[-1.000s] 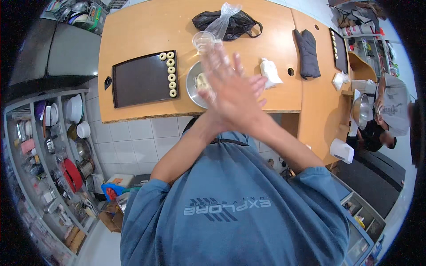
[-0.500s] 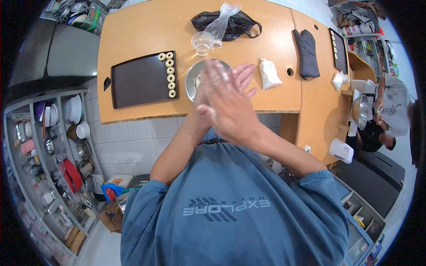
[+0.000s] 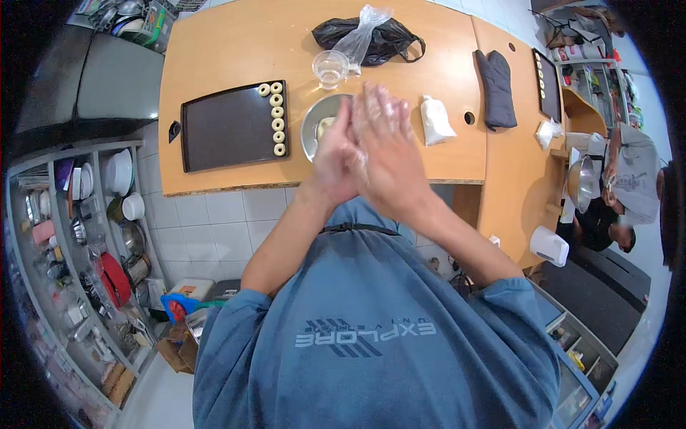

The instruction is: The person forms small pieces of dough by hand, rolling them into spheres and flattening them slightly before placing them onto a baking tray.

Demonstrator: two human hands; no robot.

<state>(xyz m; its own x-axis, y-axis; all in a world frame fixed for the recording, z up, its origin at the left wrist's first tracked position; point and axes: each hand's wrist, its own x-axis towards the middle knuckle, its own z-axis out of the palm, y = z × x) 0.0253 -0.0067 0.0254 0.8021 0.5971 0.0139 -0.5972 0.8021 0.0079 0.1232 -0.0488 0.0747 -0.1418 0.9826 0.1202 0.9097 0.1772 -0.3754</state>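
Dough, if any is being worked, is hidden between the two palms; only the pale lump left in the metal bowl (image 3: 323, 127), just beyond and partly under the fingers, can be seen. Judged from that lump and the formed rings, it is soft, light and somewhat sticky, easily squashed, so it is best taken in a small pinch from the top of the lump and rolled under light pressure rather than squeezed.

The fingers (image 3: 389, 114) of the right hand (image 3: 389, 154) are held straight and close together, pointing away from the body, and appear to be covered by a thin clear glove. The left hand (image 3: 337, 161) is pressed flat against it, palm to palm, its fingers likewise extended, not curled. Whether anything is gripped between them cannot be told. Both wrists are raised above the near edge of the surface (image 3: 214, 50), and the forearms are brought in from either side to meet in front of the chest.

Just beyond the fingertips a small clear cup (image 3: 330, 69) is set, with a black plastic bag (image 3: 371, 32) behind it. To the left of the fingers a dark baking tray (image 3: 229, 129) is laid, with a column of dough rings (image 3: 277, 118) lined along its nearer edge. To the right a small white packet (image 3: 436, 120) is found, and further right a dark oven mitt (image 3: 496, 87).
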